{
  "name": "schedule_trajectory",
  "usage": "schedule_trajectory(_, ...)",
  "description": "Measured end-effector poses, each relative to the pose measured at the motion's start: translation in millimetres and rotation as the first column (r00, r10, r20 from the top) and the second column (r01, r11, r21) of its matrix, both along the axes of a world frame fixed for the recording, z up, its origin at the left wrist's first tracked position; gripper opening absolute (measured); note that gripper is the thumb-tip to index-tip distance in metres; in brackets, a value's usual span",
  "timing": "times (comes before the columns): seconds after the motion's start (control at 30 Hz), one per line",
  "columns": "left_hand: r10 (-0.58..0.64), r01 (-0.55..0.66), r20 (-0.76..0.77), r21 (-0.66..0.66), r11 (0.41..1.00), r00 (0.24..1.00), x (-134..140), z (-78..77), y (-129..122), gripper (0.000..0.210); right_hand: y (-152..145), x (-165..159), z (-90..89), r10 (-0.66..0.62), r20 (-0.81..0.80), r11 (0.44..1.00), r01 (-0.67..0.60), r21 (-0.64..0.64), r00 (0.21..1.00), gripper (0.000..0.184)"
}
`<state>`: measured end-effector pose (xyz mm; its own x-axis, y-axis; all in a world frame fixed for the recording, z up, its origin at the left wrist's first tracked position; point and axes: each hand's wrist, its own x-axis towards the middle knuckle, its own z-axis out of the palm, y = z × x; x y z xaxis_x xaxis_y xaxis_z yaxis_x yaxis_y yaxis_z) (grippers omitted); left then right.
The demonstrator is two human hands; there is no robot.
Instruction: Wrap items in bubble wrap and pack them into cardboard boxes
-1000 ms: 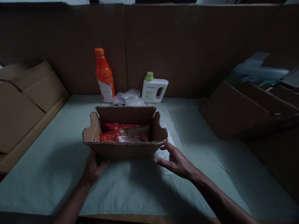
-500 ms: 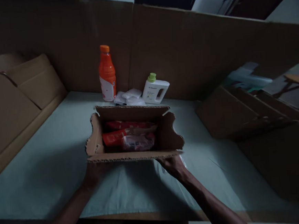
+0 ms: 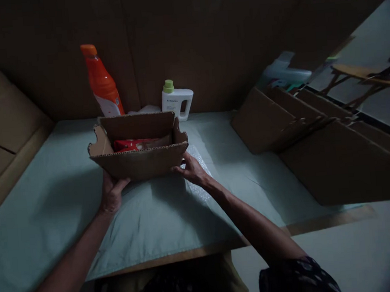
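Observation:
An open-topped cardboard box (image 3: 141, 163) with notched end walls is between my two hands over the cloth-covered table (image 3: 147, 230). My left hand (image 3: 112, 192) grips its lower left corner, thumb along the near wall. At the lower right corner, my right hand (image 3: 193, 167) holds the box, its fingers partly hidden beneath. Inside, a red packet (image 3: 130, 144) shows above the near wall; the rest of the contents is hidden. Clear bubble wrap (image 3: 199, 181) lies on the cloth by my right hand.
Behind the box stand an orange bottle (image 3: 104, 83) and a white jug with a green cap (image 3: 174, 100), with pale packets (image 3: 146, 109) between them. Cardboard boxes (image 3: 263, 120) flank the right side, and another (image 3: 4, 120) the left. A cardboard wall (image 3: 187, 43) closes the back.
The view has swung right, so things appear further left. The box has tilted, showing more of its near wall and less of its contents. Both hands still hold it.

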<state>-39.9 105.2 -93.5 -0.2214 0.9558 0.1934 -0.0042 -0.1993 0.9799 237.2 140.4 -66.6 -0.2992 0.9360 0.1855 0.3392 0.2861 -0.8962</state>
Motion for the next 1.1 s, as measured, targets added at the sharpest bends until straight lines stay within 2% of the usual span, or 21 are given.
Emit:
schedule_trajectory(0.1,-0.027,0.027,-0.001,0.029,0.999,1.0,-2,2.7,4,0.074,-13,29,7.9,0.023,-0.008,1.0,-0.022,0.006,1.0,0.065)
schedule_trajectory(0.2,-0.032,0.034,-0.06,0.031,0.999,0.998,-14,4.2,-14,0.076,-51,69,15.6,0.024,0.239,0.997,-0.041,0.067,0.971,0.053)
schedule_trajectory(0.3,0.057,-0.063,-0.198,-0.025,0.998,0.979,-20,2.0,-56,0.079,-92,94,15.7,0.074,0.572,0.978,-0.172,0.12,0.817,0.051)
schedule_trajectory(0.37,0.076,-0.104,-0.306,-0.076,0.992,0.949,-12,-0.1,-86,0.071,-107,95,11.3,0.036,0.703,0.964,-0.21,0.163,0.711,0.045)
schedule_trajectory(0.47,-0.025,0.008,-0.458,-0.039,0.999,0.889,14,-1.8,-120,0.052,-112,84,5.7,-0.058,0.755,0.956,-0.181,0.23,0.654,0.032)
schedule_trajectory(0.57,-0.121,0.226,-0.603,0.101,0.969,0.788,43,2.5,-137,0.048,-119,72,10.1,-0.122,0.711,0.951,-0.123,0.284,0.692,0.025)
schedule_trajectory(0.67,-0.182,0.389,-0.682,0.161,0.907,0.708,64,13.3,-144,0.076,-142,63,23.6,-0.1,0.643,0.96,-0.095,0.262,0.759,0.023)
schedule_trajectory(0.77,-0.253,0.504,-0.695,0.181,0.845,0.673,84,22.0,-147,0.093,-170,54,40.1,0.064,0.584,0.984,-0.15,0.1,0.809,0.023)
schedule_trajectory(0.8,-0.286,0.539,-0.691,0.178,0.823,0.664,90,22.9,-148,0.089,-178,52,45.0,0.106,0.548,0.988,-0.15,0.035,0.83,0.023)
schedule_trajectory(0.87,-0.364,0.588,-0.662,0.144,0.796,0.655,100,21.9,-149,0.067,-191,52,51.8,0.152,0.442,0.988,-0.123,-0.094,0.884,0.027)
schedule_trajectory(0.97,-0.45,0.543,-0.566,-0.006,0.84,0.691,108,16.7,-150,0.029,-204,59,48.8,0.15,0.251,0.967,-0.088,-0.239,0.956,0.042)
schedule_trajectory(1.03,-0.447,0.443,-0.505,-0.137,0.886,0.738,106,13.0,-150,0.025,-207,64,36.3,0.09,0.204,0.968,-0.037,-0.247,0.975,0.062)
schedule_trajectory(1.1,-0.408,0.346,-0.491,-0.216,0.913,0.77,103,9.8,-150,0.033,-207,62,18.1,0.007,0.214,0.976,0.04,-0.214,0.977,0.061)
